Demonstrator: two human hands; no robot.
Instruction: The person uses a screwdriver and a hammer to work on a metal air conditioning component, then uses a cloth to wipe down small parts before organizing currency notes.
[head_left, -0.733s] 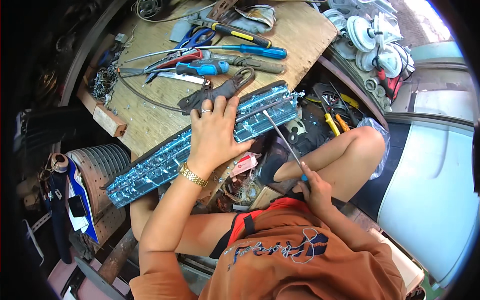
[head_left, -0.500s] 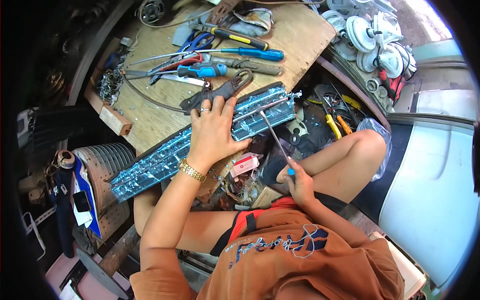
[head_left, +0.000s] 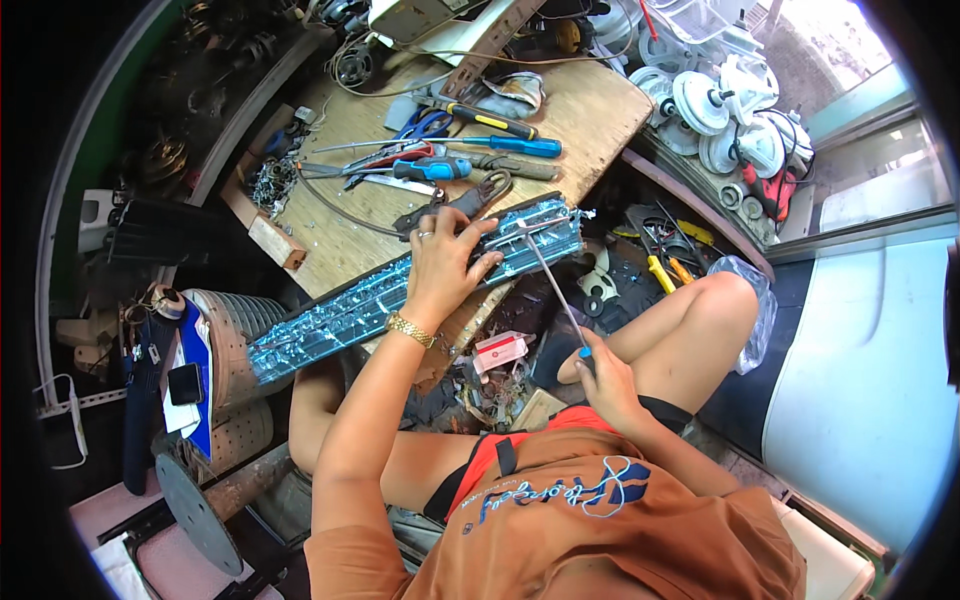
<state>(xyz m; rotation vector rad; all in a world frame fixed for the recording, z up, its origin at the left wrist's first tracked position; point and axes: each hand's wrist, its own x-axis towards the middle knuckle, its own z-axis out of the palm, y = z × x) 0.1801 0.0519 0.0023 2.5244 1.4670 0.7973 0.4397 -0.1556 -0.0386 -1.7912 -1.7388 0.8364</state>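
Note:
A long, dark-backed strip covered in crinkled bluish, shiny material [head_left: 310, 335] lies diagonally along the front edge of the plywood bench [head_left: 590, 120]. My left hand [head_left: 440, 265] rests on its middle, fingers spread and bent at the tips, thumb apart. A thin metal rod [head_left: 540, 226] lies lengthwise on the strip near those fingertips. My right hand [head_left: 605, 380] is closed on a long-shafted screwdriver [head_left: 555, 285] with some blue on its handle, which the fingers mostly hide. The screwdriver's tip touches the rod near the strip's right end.
Screwdrivers [head_left: 510, 146], scissors [head_left: 415, 125] and a hardware pile [head_left: 275, 185] lie on the bench. White pulley-like parts [head_left: 700, 105] stand at right; a perforated drum [head_left: 235, 330] and phone [head_left: 185, 385] at left; more tools [head_left: 670, 265] and a small pink-white box [head_left: 500, 352] below.
The view has shifted, showing more of the bench's far side. My right hand and screwdriver have moved slightly leftward along the strip. My left hand stays on the strip.

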